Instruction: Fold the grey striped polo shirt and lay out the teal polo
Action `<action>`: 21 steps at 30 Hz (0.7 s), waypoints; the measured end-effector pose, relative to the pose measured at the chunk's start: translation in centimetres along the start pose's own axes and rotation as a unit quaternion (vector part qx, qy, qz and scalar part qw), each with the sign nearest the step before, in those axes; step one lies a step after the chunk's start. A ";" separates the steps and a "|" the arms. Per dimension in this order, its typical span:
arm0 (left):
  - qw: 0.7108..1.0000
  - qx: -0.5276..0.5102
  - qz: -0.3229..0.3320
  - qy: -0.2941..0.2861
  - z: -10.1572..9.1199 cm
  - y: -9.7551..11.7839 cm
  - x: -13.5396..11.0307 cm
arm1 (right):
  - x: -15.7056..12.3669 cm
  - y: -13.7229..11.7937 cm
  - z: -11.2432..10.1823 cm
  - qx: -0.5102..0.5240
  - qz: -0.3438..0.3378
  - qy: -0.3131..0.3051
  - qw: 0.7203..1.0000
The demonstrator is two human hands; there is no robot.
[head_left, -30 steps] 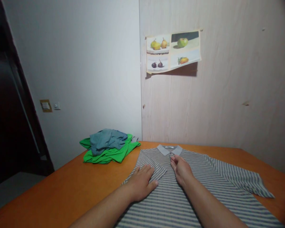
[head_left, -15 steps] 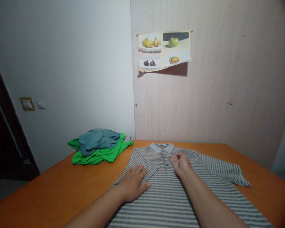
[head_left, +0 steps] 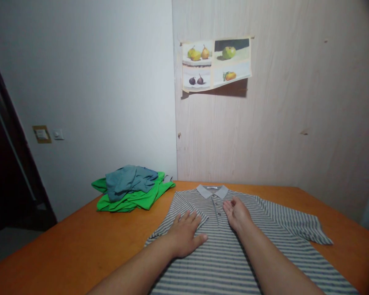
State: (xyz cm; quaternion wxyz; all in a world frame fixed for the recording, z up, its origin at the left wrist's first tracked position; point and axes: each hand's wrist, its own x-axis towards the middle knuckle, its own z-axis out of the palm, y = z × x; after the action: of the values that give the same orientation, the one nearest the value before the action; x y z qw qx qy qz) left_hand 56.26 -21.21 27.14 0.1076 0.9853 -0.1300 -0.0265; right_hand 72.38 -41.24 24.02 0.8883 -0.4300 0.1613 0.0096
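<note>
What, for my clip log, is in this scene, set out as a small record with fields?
Main item: striped shirt with grey collar, lying on an orange table
Left hand: spread flat over the folded-in sleeve
Right hand: beside the button placket, fingers slightly curled, nothing visibly held
Other sleeve: spread outward to the right
Left side: blue-grey cloth on green cloth
Background: fruit pictures on the wall

Perhaps a room in a home: shirt [head_left: 215, 262] and heaped clothes [head_left: 130, 182] on a table [head_left: 80, 246], fruit print [head_left: 217, 63] on the far wall [head_left: 221, 143], switch [head_left: 58, 134] and dark doorway [head_left: 6, 164] at left.
</note>
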 end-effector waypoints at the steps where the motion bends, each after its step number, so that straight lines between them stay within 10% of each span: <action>1: 1.000 0.001 -0.003 -0.008 -0.3 0.0 0.1 | 0.0 0.0 0.0 -0.001 -0.001 0.002 1.000; 7: 0.999 0.009 0.023 0.039 -1.9 2.9 1.6 | -0.2 0.1 0.2 -0.010 -0.005 0.005 1.000; 21: 0.994 -0.031 0.087 0.056 1.5 5.3 2.1 | -0.4 -0.3 0.5 -0.045 -0.004 -0.057 0.997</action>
State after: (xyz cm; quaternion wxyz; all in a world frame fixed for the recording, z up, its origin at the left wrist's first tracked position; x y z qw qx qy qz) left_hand 56.84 -27.08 26.74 0.1472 0.9662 -0.2086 0.0343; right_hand 72.17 -41.04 24.66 0.8759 -0.4687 0.1078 0.0380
